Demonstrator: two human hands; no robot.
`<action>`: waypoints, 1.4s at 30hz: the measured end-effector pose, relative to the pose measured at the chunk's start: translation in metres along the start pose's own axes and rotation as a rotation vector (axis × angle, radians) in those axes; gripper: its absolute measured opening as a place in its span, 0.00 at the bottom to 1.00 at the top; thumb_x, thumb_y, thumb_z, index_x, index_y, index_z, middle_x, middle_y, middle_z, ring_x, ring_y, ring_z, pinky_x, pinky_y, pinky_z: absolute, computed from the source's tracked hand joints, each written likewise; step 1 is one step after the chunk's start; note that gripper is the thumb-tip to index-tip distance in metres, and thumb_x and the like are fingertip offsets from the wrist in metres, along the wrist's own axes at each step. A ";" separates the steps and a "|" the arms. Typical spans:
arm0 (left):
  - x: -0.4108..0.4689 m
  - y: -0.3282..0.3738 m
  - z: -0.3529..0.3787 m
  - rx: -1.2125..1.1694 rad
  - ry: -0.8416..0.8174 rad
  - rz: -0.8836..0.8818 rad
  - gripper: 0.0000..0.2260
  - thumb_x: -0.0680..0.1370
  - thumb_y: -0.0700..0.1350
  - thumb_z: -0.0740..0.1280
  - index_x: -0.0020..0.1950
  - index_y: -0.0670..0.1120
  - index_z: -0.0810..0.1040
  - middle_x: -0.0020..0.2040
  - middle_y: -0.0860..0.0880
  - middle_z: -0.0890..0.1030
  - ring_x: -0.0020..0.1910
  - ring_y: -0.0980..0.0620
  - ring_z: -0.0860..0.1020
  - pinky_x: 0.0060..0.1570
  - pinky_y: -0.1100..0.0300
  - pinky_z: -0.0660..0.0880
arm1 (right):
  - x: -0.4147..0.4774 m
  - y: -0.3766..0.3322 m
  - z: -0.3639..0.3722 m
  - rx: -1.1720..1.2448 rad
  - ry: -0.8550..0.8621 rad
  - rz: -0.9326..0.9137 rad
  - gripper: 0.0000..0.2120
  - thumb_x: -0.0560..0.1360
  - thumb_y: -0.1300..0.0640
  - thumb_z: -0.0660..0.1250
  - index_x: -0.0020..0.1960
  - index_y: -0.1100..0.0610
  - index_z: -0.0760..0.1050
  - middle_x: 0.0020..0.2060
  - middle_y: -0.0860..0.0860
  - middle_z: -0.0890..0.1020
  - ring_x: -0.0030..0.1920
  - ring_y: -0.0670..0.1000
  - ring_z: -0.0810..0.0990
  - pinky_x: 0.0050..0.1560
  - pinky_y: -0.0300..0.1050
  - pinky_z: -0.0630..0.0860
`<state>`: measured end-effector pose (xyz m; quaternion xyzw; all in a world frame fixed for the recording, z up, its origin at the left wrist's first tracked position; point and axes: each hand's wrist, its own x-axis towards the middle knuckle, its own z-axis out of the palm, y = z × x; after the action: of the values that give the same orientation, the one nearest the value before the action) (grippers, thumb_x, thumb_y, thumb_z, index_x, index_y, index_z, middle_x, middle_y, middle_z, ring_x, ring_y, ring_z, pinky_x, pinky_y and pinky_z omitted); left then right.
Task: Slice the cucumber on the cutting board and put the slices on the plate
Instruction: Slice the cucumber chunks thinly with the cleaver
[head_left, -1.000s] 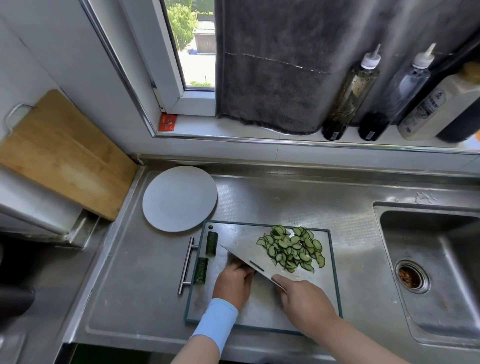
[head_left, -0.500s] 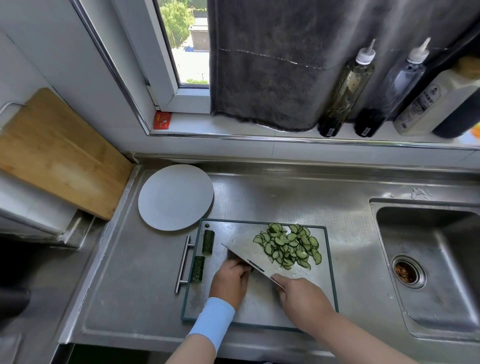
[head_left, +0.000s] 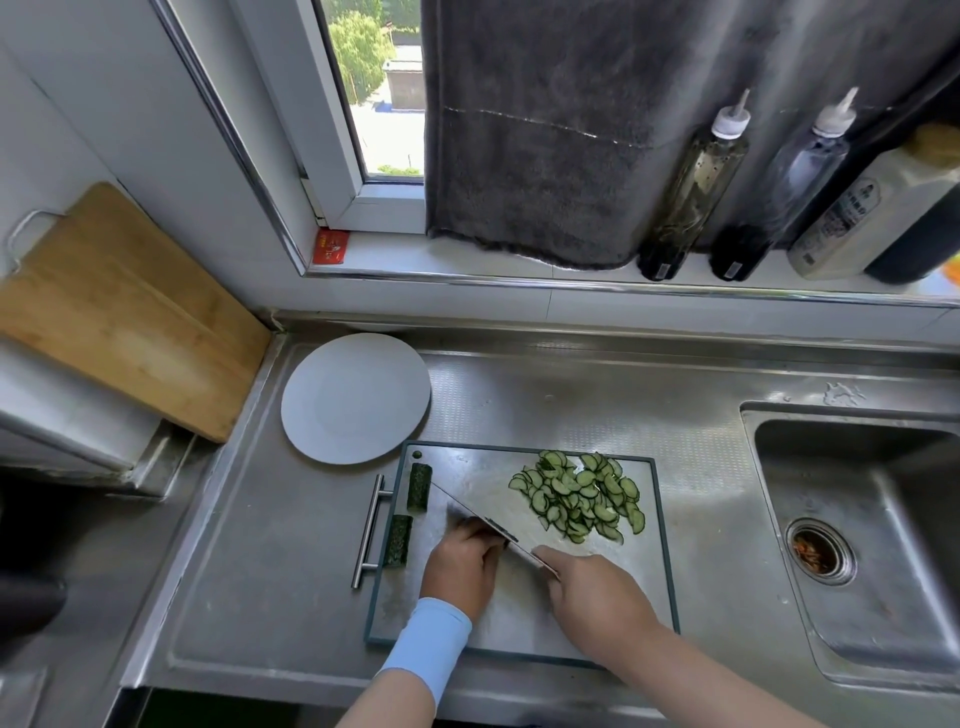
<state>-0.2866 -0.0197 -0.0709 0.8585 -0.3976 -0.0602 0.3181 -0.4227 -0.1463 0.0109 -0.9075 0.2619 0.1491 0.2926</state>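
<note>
While cucumber slices (head_left: 576, 496) heap the cutting board (head_left: 478, 467), the plate (head_left: 356, 397) sits beside.

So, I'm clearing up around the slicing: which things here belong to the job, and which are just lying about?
Job: cutting board, knife in right hand, cucumber under left hand, slices, two spare pieces, plate.
Lying about: wooden board, bottles, towel, sink.

The round, flat plate (head_left: 356, 397) at far left was plain pale grey. The heaped thin cucumber slices (head_left: 576, 496) were pale green with dark green rims, and the two short cucumber chunks (head_left: 419, 486) to their left were dark green. The steel-faced rectangular cutting board (head_left: 483, 467) had a dark teal border. The steel knife (head_left: 483, 519) was silver-grey, the stretchy wrist cuff (head_left: 431, 644) light blue. The steel counter (head_left: 519, 400) bore fine dimples.
</note>
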 end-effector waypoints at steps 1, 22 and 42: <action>0.000 0.000 0.000 0.007 -0.005 0.008 0.12 0.62 0.36 0.80 0.39 0.50 0.85 0.43 0.52 0.83 0.40 0.51 0.80 0.37 0.66 0.77 | -0.005 0.002 -0.001 0.000 0.004 -0.005 0.12 0.78 0.56 0.55 0.58 0.46 0.71 0.43 0.52 0.82 0.41 0.56 0.74 0.40 0.48 0.71; -0.002 -0.003 0.003 -0.027 0.003 -0.047 0.11 0.62 0.37 0.80 0.39 0.49 0.86 0.40 0.53 0.83 0.38 0.53 0.79 0.40 0.69 0.73 | 0.014 -0.008 0.000 -0.028 -0.038 0.015 0.14 0.78 0.58 0.55 0.58 0.47 0.74 0.42 0.53 0.81 0.40 0.55 0.71 0.38 0.46 0.66; -0.005 -0.002 0.004 -0.035 0.007 -0.098 0.09 0.66 0.38 0.78 0.42 0.50 0.86 0.44 0.52 0.83 0.42 0.53 0.81 0.45 0.70 0.73 | -0.025 0.013 -0.005 -0.036 -0.035 0.038 0.15 0.79 0.55 0.55 0.63 0.45 0.72 0.45 0.53 0.82 0.42 0.56 0.75 0.39 0.49 0.70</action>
<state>-0.2906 -0.0169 -0.0764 0.8715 -0.3529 -0.0794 0.3310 -0.4496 -0.1484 0.0193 -0.9046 0.2714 0.1752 0.2781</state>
